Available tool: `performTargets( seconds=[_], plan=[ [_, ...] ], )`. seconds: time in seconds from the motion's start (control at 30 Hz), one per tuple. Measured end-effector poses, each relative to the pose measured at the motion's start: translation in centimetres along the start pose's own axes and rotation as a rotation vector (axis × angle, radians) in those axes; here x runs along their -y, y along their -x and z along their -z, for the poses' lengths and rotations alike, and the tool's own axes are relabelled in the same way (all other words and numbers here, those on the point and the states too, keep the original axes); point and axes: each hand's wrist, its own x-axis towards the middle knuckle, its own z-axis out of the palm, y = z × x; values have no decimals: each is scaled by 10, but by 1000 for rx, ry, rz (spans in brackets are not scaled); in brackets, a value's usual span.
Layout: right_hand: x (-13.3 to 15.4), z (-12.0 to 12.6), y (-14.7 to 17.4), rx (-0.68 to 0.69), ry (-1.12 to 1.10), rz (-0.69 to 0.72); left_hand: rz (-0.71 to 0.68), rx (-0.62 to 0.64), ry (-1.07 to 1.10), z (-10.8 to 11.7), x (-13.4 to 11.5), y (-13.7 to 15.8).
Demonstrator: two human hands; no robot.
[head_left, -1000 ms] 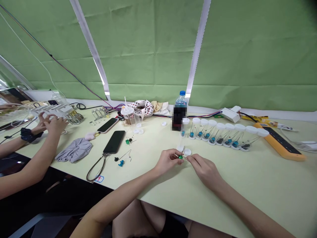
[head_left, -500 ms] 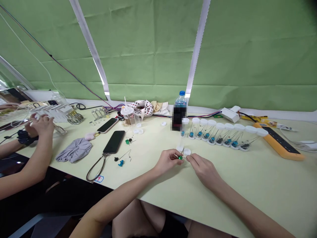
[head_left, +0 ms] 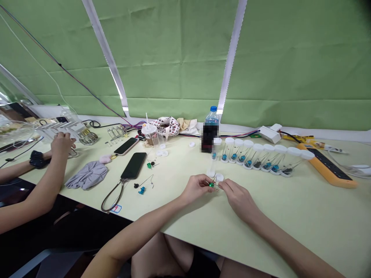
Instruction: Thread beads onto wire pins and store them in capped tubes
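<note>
My left hand (head_left: 196, 190) is closed in a pinch on a small shiny green piece (head_left: 211, 185), from which thin metal wire (head_left: 215, 180) sticks up. Just to its right, the fingers of my right hand (head_left: 239, 197) are pressed together at the wire; the exact grip is too small to make out. Behind my fingertips a clear tube (head_left: 213, 166) stands beside a round white cap (head_left: 219, 177). To the left lie a loose blue piece (head_left: 142, 190), a black knob (head_left: 136, 186), bent wires and another green piece (head_left: 149, 165).
A row of clear tubes with white caps (head_left: 267, 147) holds blue and dark pieces with wires. Beyond it lies an orange power strip (head_left: 333, 168). Phones (head_left: 133, 166), a grey scrunchie (head_left: 87, 175), a drink cup (head_left: 150, 133) and a bottle (head_left: 213, 116) are around. A co-worker's hand (head_left: 62, 144) works at left.
The wire at the green piece has tilted slightly, and my right fingertips have shifted a little. At left, the co-worker's hands have moved right and lower, onto an object near the rack.
</note>
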Motion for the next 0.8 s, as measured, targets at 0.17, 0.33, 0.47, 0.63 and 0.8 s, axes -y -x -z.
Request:
performTargets(
  seconds=[0.17, 0.33, 0.47, 0.63, 0.8],
  plan=[
    [0, -1, -2, 13, -190, -97, -3, 28, -3, 1, -1, 0],
    [-1, 1, -6, 41, -377, -183, -50, 60, -38, 1, -8, 1],
    [2, 6, -9, 97, -483, -252, -80, 66, -84, 1, -14, 3],
    [3, 9, -11, 104, -569, -280, -83, 78, -122, 1, -17, 4],
    [3, 10, -12, 94, -598, -306, -57, 94, -161, 1, -18, 5]
  ],
)
